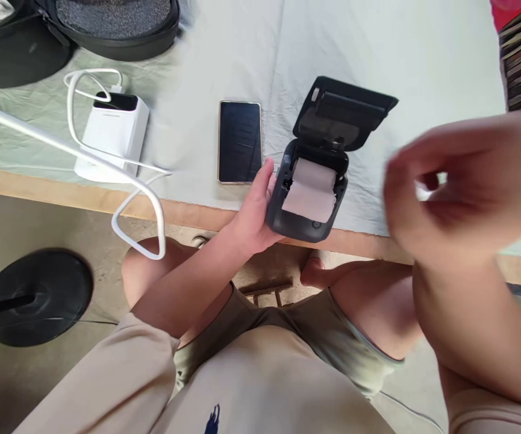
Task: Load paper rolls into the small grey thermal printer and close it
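Observation:
My left hand (258,217) is closed around the left side of a small black label printer (303,224), held tilted over the table's front edge. Its hinged lid (344,114) stands open, away from me. Inside sits a roll of white paper (312,193), its loose end hanging over the front lip. My right hand (459,187) is raised to the right of the printer, apart from it and blurred. Its fingers curl in to meet the thumb; whatever they may hold is not clear. Left of the printer lies a dark-screened phone (240,142).
A white power bank (113,135) with a looped white cable (157,223) stands at left. Behind it is an open black padded case (118,27). My legs are under the cloth-covered table (188,150). A round black stand base (38,295) rests on the floor.

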A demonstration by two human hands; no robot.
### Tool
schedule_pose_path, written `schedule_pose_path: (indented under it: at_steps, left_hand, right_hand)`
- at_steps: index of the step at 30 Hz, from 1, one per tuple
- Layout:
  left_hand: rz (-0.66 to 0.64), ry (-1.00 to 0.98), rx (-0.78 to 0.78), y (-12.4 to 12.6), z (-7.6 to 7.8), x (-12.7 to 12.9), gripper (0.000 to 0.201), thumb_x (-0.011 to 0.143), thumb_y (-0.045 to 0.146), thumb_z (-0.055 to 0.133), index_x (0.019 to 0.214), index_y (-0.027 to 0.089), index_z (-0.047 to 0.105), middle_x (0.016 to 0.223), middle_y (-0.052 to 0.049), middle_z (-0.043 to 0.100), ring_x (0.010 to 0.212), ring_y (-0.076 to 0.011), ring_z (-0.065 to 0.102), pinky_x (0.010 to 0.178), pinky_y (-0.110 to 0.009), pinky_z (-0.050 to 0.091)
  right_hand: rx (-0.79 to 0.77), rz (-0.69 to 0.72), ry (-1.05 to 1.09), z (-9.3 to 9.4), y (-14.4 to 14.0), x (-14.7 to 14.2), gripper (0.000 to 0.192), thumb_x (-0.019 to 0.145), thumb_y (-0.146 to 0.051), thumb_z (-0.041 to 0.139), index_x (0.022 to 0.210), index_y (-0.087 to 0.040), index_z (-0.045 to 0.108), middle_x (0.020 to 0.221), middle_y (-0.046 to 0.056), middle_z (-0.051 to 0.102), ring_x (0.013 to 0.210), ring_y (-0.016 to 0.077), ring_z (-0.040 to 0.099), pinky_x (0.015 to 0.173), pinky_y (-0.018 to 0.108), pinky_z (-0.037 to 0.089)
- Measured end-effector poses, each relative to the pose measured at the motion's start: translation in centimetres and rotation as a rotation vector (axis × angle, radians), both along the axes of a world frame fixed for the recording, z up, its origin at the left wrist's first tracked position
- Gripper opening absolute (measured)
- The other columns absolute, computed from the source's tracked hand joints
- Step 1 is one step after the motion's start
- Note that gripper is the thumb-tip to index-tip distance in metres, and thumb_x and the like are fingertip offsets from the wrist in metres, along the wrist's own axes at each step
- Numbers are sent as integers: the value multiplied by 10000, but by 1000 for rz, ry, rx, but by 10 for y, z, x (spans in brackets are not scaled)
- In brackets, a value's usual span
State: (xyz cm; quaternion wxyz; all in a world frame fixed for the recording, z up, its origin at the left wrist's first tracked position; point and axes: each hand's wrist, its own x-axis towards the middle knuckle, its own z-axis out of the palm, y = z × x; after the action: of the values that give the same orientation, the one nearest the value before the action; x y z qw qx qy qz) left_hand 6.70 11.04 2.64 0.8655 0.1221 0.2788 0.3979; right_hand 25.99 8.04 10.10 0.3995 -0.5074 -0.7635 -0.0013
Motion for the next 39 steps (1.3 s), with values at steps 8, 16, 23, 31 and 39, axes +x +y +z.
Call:
schedule_pose_path:
  at_steps: [8, 16, 23, 31, 39]
  left_hand:
    - [-101, 28, 104, -4, -6, -1, 446, 1142, 565, 624, 1266, 192, 837, 1209, -87, 900, 1395, -382, 810, 1157, -485, 698]
    - [-53, 10, 80, -5, -4, -3, 347, 1072, 533, 767, 1185, 217, 855, 1238, -69, 911, 1394, -371, 813, 1149, -457, 700]
    - [-41, 8, 112, -4, -4, -4, 367, 1112, 537, 688, 1127, 221, 875, 1141, -32, 918, 1372, -365, 823, 1082, -448, 719]
    - [-23, 60, 71, -3, -2, -4, 352, 1062, 562, 760, 1115, 225, 846, 1128, -51, 910, 1387, -348, 813, 1130, -429, 709]
    - [18, 186, 66, -4, 4, -4, 612, 1143, 700, 539, 1239, 186, 858, 1204, -105, 897, 1259, -347, 849, 1080, -457, 711]
  right_hand:
    - [-590, -187, -724, 22, 26, -30, 199, 923, -352, 750, 1093, -276, 820, 674, 27, 635, 602, 215, 559, 595, 347, 229]
    - [-409, -1, 138, 12, -1, 19, 378, 888, -419, 833, 1264, -377, 827, 1093, 22, 868, 535, 140, 545, 488, 358, 370]
    - [-388, 29, 660, -114, 23, 79, 333, 956, -549, 808, 1192, -344, 691, 896, 6, 771, 629, 195, 693, 511, 342, 552]
    - [-250, -62, 215, -119, 11, 65, 424, 987, -497, 815, 1356, -323, 699, 1223, 54, 807, 1101, 282, 805, 973, 496, 700]
    - [225, -477, 125, -108, 9, 112, 441, 1001, -547, 822, 1359, -318, 703, 1310, 117, 757, 1197, 327, 765, 1003, 515, 598]
